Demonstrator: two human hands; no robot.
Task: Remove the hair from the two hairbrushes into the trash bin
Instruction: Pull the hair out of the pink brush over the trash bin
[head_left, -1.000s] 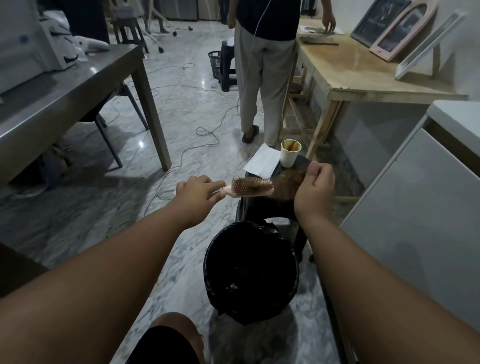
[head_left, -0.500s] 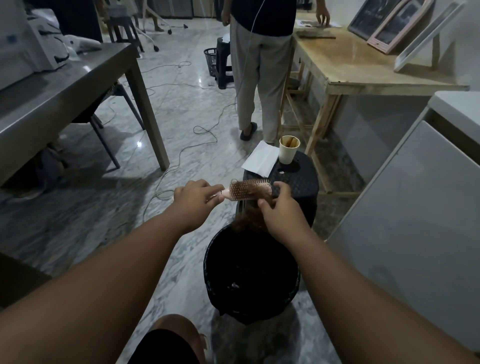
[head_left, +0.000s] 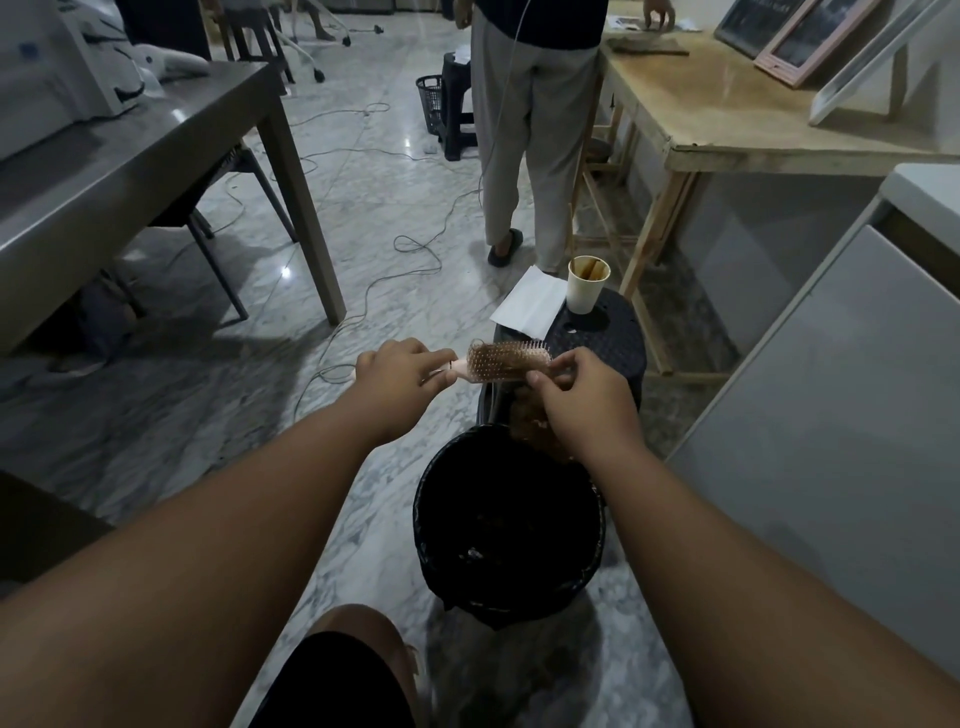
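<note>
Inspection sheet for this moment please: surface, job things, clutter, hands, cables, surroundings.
Surface: black stool just beyond the trash bin.
Job's things: pink hairbrush with brown hair trailing toward the bin; second brush not seen.
Clutter: paper cup and white paper on the stool.
Hands: left hand grips the brush handle; right hand pinches hair at the bristles.
Cables: cable loose across the floor.
Surroundings: standing person, wooden table, steel table.

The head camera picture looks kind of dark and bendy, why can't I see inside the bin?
In the head view the room is dim, so the trash bin with its black liner reads as a dark hole; a ceiling light glares as a bright spot on the marble floor; the wide lens bends the table edges and stretches both forearms; the hairbrush stays fairly sharp.
</note>
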